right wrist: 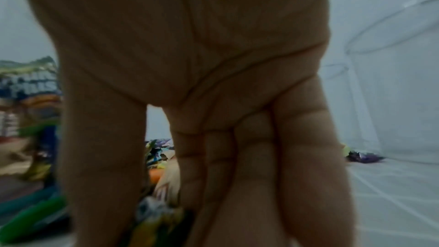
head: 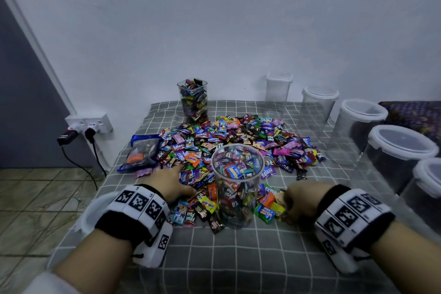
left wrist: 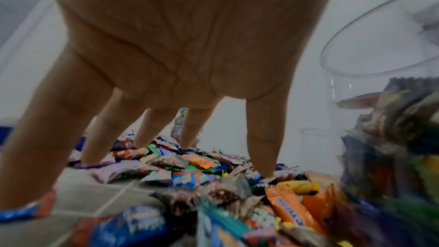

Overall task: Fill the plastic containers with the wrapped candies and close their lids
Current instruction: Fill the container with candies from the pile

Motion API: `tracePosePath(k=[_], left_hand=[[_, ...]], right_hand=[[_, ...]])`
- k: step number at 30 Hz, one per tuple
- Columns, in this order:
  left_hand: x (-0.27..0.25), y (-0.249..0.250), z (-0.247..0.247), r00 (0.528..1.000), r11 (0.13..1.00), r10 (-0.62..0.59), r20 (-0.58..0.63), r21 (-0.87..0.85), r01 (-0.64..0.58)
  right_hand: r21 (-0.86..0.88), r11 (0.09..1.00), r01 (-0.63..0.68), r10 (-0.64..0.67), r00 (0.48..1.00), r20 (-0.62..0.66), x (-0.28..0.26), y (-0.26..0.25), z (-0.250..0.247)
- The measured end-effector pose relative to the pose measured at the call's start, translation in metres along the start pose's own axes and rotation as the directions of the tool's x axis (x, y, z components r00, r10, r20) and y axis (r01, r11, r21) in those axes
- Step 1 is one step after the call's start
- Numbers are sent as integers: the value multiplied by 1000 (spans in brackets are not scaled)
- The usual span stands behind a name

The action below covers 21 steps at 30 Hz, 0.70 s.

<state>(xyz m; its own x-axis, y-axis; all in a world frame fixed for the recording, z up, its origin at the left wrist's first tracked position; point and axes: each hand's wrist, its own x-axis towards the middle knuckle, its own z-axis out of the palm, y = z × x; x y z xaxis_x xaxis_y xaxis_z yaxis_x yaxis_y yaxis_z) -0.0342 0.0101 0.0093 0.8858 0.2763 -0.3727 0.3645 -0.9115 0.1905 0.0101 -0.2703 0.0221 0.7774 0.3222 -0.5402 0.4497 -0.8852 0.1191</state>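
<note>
Two hands working low at candy pile (head: 229,143) on checked cloth surface (head: 250,253). Left hand (head: 170,182) lying spread on candies, fingers (left wrist: 147,125) straight, tips touching wrappers. Right hand (head: 299,200) reaching down at pile's near right edge, fingers (right wrist: 256,157) curling around few wrapped candies. Clear round container (head: 236,184) standing upright between hands, nearly full, lid off. Second filled container (head: 193,100) standing behind pile. Five lidded empty containers (head: 358,126) lining right side.
</note>
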Motion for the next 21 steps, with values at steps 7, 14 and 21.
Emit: tracePosePath(k=[7,14,21], left_hand=[[-1,8,4,999,999,-33,37,22,32],[4,10,11,987,995,-6,161,103,-10],[6,24,21,975,973,132,181,166,-162]], right_hand=[[137,990,18,24,953,-301,15,-7,-11],[245,966,82,-44,987,-154,19,-6,-11],[104,978,180,-168,979,-111,28,-19,3]])
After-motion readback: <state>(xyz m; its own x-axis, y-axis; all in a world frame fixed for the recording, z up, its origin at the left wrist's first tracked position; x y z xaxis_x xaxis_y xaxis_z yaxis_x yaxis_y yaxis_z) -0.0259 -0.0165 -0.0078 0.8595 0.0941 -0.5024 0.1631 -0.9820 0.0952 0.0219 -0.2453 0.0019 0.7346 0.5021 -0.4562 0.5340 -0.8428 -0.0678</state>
